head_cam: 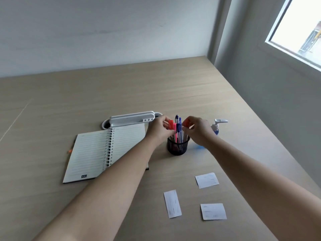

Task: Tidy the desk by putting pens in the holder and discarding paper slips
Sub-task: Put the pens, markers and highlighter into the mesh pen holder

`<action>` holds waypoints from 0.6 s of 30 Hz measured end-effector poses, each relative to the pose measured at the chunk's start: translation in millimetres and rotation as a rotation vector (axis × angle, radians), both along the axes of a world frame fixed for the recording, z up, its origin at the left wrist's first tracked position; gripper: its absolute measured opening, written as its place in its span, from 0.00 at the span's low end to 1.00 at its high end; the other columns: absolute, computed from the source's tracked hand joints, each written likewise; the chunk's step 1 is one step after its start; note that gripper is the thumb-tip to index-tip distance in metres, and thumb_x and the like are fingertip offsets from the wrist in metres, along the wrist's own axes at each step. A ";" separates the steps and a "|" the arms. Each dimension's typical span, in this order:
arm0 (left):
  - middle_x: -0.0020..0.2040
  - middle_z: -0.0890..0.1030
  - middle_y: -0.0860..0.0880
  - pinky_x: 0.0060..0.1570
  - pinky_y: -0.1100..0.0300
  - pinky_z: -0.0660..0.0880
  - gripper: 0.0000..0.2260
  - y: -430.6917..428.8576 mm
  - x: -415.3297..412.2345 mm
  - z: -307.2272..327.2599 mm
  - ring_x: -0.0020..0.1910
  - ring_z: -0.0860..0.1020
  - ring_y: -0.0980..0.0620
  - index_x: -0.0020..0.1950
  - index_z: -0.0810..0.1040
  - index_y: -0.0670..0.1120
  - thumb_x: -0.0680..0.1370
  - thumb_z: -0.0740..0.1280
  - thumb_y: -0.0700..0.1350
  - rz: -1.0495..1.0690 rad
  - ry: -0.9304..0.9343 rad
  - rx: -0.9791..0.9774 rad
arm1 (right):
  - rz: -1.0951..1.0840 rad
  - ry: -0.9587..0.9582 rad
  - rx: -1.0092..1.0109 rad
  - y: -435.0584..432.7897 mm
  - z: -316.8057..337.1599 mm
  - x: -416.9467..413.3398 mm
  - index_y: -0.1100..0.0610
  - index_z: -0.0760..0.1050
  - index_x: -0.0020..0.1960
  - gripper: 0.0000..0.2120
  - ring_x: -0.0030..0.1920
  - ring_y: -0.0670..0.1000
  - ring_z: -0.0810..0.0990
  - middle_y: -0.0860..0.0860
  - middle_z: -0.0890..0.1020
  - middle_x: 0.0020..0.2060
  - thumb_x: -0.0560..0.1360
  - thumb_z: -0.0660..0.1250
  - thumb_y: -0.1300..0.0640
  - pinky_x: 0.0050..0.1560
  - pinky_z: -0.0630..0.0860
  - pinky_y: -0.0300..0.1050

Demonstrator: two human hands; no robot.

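Observation:
A black mesh pen holder stands mid-desk with several pens upright in it, blue, pink and red. My left hand pinches the red cap of a pen at the holder's left side. My right hand pinches an orange-red pen top at the holder's right side. Three white paper slips lie nearer to me: one upper right, one at the left, one lower right.
An open spiral notebook lies left of the holder. A white desk organiser sits behind it. A pump bottle with blue liquid stands right of my right hand. The desk's right edge runs along the grey wall under a window.

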State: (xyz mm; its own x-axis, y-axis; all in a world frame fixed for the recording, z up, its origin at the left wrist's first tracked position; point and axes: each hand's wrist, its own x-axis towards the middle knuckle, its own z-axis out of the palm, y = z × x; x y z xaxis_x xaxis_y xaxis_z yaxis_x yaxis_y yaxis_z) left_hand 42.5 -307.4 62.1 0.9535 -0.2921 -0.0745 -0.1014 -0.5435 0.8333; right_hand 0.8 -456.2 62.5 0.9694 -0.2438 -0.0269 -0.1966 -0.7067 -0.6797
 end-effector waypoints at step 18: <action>0.48 0.79 0.45 0.39 0.57 0.68 0.14 -4.0 -10.4 -14.2 0.43 0.76 0.46 0.56 0.69 0.43 0.74 0.69 0.43 0.211 -0.289 0.257 | -0.127 -0.174 -0.005 -10.6 -13.3 -8.5 0.53 0.64 0.66 0.23 0.49 0.48 0.73 0.52 0.74 0.53 0.73 0.66 0.59 0.48 0.70 0.45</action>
